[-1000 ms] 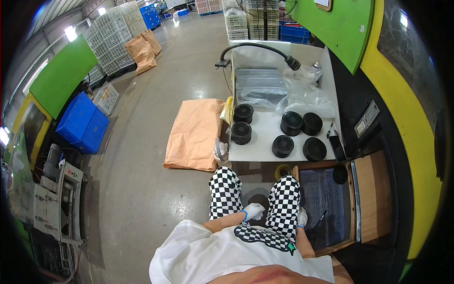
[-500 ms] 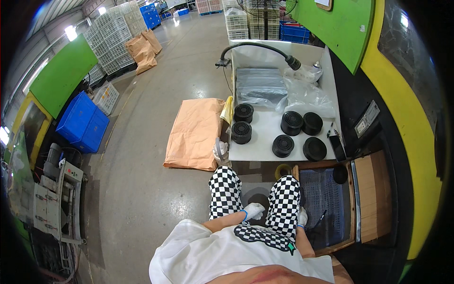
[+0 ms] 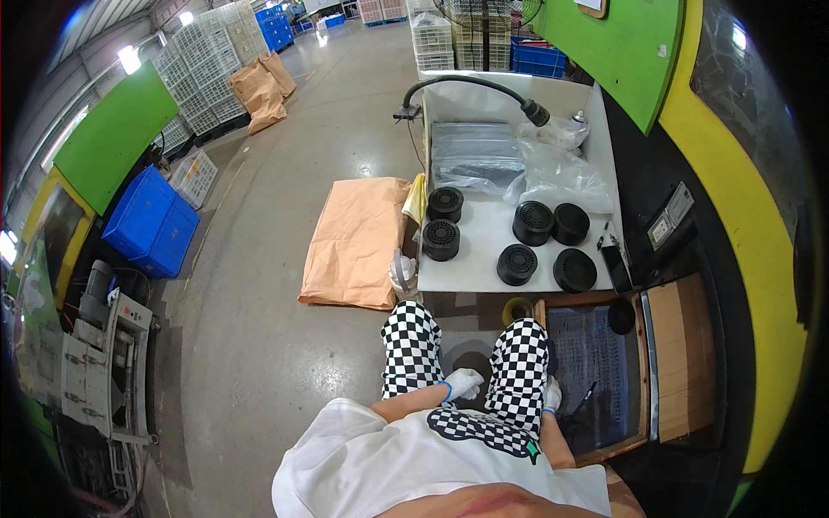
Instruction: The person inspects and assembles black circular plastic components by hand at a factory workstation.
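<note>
My left hand (image 3: 465, 383), in a white glove with a blue cuff, rests between my knees by the checkered trousers (image 3: 413, 350). Its fingers look curled in, with nothing visible in them. My right hand (image 3: 553, 395), gloved too, hangs outside my right thigh beside the wooden-framed bin (image 3: 596, 363); its fingers are mostly hidden. Ahead, on the white worktable (image 3: 471, 268), stand several round black slotted parts, among them a near one (image 3: 517, 264) and a smooth-topped one (image 3: 574, 270). Another black round part (image 3: 621, 317) lies in the bin's far corner.
Grey plastic sheets (image 3: 475, 154) and clear bags (image 3: 566, 177) lie at the table's back, under a black gooseneck lamp (image 3: 484, 79). A large orange-brown paper sack (image 3: 356, 246) is left of the table. Green and yellow machine panels (image 3: 734, 259) flank the right; blue crates (image 3: 151, 224) stand left.
</note>
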Available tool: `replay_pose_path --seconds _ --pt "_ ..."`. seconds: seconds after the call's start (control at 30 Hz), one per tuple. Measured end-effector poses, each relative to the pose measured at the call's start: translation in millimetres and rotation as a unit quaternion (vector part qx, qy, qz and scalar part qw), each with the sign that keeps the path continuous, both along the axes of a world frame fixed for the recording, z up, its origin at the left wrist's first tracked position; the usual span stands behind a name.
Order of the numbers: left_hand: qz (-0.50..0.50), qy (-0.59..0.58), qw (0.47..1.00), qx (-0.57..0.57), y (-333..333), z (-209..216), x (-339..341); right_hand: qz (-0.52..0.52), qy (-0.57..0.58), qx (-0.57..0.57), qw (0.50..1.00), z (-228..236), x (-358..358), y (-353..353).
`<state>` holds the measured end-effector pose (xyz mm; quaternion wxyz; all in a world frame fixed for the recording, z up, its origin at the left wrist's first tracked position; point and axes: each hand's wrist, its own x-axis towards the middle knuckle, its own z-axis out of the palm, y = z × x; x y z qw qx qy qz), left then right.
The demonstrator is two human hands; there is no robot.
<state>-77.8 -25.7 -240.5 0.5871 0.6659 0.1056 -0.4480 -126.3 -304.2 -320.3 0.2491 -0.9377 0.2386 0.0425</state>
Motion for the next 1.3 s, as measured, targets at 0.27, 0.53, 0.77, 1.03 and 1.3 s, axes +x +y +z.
replay_pose_path --seconds 0.27,0.53,0.77,1.03,1.3 --pt "-0.01 0.003 1.0 0.013 -4.0 -4.1 0.8 -0.016 -0.028 0.011 0.999 17.3 -1.9 4.7" --pt "0.003 0.008 1.0 0.001 -6.9 -5.7 2.4 -0.001 -0.05 -0.005 0.999 13.2 -5.0 -0.4" --pt "-0.001 0.007 1.0 -0.007 -6.9 0.0 2.7 -0.017 -0.017 0.01 1.0 31.6 -4.7 4.0" --pt "0.007 -0.004 1.0 -0.008 -3.7 -3.2 0.5 -0.017 -0.035 0.015 0.999 18.7 -2.9 2.8" --pt "-0.01 -0.004 1.0 0.01 -4.8 7.8 1.8 -0.006 -0.038 0.014 0.999 19.8 -3.5 1.4"
